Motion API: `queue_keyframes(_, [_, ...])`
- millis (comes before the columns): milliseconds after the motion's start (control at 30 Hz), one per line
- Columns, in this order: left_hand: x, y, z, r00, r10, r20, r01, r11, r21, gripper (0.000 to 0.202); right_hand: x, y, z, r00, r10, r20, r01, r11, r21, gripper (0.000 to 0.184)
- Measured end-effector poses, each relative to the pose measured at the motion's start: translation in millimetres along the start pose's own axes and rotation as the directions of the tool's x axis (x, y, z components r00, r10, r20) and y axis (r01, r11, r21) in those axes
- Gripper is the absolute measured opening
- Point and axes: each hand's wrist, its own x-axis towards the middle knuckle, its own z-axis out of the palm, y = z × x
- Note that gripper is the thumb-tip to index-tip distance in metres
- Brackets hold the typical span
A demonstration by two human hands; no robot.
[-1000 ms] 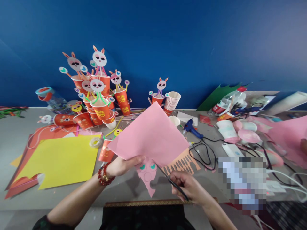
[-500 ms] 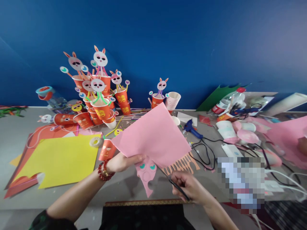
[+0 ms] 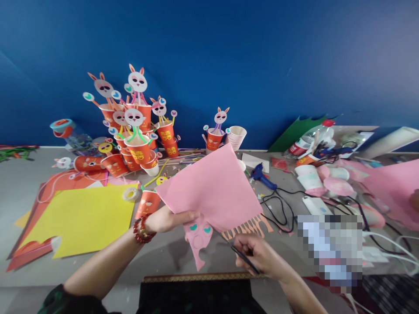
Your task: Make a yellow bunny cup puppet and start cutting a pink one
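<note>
A large sheet of pink paper point(image 3: 212, 187) is pinched by my left hand point(image 3: 168, 218) near its lower left edge, thumb on top. Below the thumb hangs a partly cut pink flap point(image 3: 198, 240) bearing two teal hearts and a drawn circle. My right hand point(image 3: 252, 253) is closed around a pair of scissors point(image 3: 244, 257) with black handles. Their blades reach up to the paper's lower edge beside the flap; the tips are hidden by the paper. Behind the sheet's lower right edge lies an orange fringed paper strip point(image 3: 250, 227).
Red paper cups point(image 3: 137, 150) with rabbit figures stand at the back left. Yellow paper point(image 3: 94, 218) and a tape roll point(image 3: 130, 194) lie left. A blue glue gun point(image 3: 262, 176) trails a black cord to the right. A phone point(image 3: 316, 205) and another person's pink paper point(image 3: 393, 187) are farther right.
The pink sheet has tilted slightly, and its hanging flap has swung a little to the left. My right hand and the scissors have barely moved.
</note>
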Motion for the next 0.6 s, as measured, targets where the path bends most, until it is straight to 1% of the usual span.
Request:
queue_keyframes(100, [0.9, 2.5, -0.3, 1.000, 0.017, 0.019, -0.017, 1.000, 0.013, 0.023, -0.3, -1.5, -0.9, 1.000, 0.000, 0.002, 0.000, 1.000, -0.003, 0.047])
queue_keyframes(267, [1.4, 6.9, -1.0, 0.998, 0.048, 0.031, -0.048, 0.999, 0.008, 0.026, 0.8, -0.8, -2.5, 1.000, 0.007, -0.004, -0.007, 0.997, -0.071, 0.043])
queue_keyframes(400, [1.7, 9.7, -2.6, 0.997, 0.015, 0.077, -0.019, 0.999, 0.045, 0.028, 1.0, -0.5, -2.4, 1.000, -0.018, -0.004, 0.018, 0.996, -0.092, 0.044])
queue_keyframes(500, [2.1, 10.3, -4.1, 0.996, 0.003, 0.085, -0.008, 0.998, 0.062, 0.030, 0.3, -1.5, -1.6, 0.999, -0.039, -0.002, 0.039, 0.996, -0.078, 0.048])
queue_keyframes(600, [3.2, 9.0, -5.1, 0.994, -0.008, 0.106, 0.001, 0.998, 0.059, 0.027, -0.5, -2.5, -1.3, 1.000, -0.027, -0.004, 0.027, 0.998, -0.062, 0.049])
